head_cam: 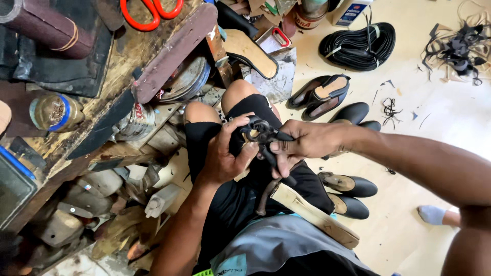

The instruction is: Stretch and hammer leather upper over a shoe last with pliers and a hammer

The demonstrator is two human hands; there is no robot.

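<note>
The left hand [225,153] is closed around a black leather shoe upper [245,140] above the person's lap, and the right hand [302,143] grips dark metal pincers [263,134] that bite on it. Finished black shoes [353,185] lie on the floor at the right, and orange-handled scissors [151,13] rest on the cluttered wooden worktop [128,56].

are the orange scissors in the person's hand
No, the orange scissors lie on the workbench, away from both hands.

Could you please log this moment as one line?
left hand: steadies black shoe on lap | right hand: grips dark pincers at it
</note>
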